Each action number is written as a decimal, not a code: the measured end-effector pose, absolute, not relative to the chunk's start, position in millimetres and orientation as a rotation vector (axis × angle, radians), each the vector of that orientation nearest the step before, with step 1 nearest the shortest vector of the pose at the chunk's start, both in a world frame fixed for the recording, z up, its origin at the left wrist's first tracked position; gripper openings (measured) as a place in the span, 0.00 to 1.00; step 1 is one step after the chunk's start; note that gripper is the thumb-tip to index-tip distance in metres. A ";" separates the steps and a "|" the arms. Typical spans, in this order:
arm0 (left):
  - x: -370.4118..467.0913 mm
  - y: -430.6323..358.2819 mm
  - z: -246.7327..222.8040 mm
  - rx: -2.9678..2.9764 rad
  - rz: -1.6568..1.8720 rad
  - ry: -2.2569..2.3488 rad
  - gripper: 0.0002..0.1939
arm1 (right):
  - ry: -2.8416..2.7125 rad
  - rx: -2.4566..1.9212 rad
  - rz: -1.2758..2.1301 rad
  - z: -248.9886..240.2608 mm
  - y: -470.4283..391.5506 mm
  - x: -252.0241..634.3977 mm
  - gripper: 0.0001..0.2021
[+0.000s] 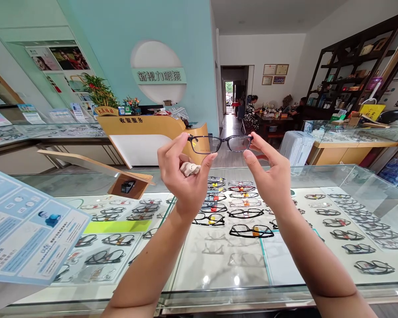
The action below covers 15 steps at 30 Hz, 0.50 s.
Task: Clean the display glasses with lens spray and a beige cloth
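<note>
A pair of dark-framed eyeglasses (224, 140) is held up level in front of me, above the glass display case. My left hand (187, 170) pinches its left end between thumb and fingers. A crumpled whitish cloth or tissue (189, 168) is tucked in the same palm. At the right end, my right hand (268, 170) grips the frame by the rim and hinge. Both lenses face away from me, and the shop shows through them. Beneath my hands, rows of eyeglasses (251, 231) lie inside the case.
The glass display case (215, 282) spans the foreground. A blue-and-white leaflet (29, 229) stands at left, near a wooden mirror stand (128, 185). Beyond are a cashier counter (142, 132), a grey suitcase (296, 150) and a seated person (300, 108) by a dark table.
</note>
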<state>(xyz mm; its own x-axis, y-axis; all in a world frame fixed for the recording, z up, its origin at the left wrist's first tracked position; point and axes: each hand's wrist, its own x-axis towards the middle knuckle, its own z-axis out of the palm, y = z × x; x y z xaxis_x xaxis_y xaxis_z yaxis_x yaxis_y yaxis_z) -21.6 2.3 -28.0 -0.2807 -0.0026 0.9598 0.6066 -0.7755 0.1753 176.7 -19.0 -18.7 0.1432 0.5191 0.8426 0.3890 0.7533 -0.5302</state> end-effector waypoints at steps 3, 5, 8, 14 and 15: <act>-22.3 3.8 -28.8 -1.559 -2.105 -0.791 0.32 | -1.470 -0.781 0.109 -18.7 -19.2 176.7 0.23; -22.5 3.7 -28.8 -1.574 -2.137 -0.797 0.31 | -1.462 -0.763 0.092 -18.0 -19.4 177.1 0.22; -21.5 1.7 -26.4 -1.622 -2.248 -0.851 0.30 | -1.464 -0.723 0.048 -15.3 -20.7 177.7 0.20; -21.1 -1.4 -20.3 -1.669 -2.427 -1.076 0.31 | -1.457 -0.688 0.003 -10.2 -24.7 178.0 0.17; -21.4 -1.3 -20.1 -1.670 -2.438 -1.098 0.31 | -1.454 -0.691 0.005 -10.1 -24.8 178.0 0.17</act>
<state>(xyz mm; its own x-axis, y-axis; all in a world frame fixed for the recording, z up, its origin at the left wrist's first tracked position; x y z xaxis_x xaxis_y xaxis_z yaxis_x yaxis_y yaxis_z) -21.4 -1.3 -20.1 -0.4390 0.3773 0.8154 0.3603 -0.7575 0.5444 178.0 -24.8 -10.1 0.1520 0.4059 0.9012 0.3995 0.8087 -0.4317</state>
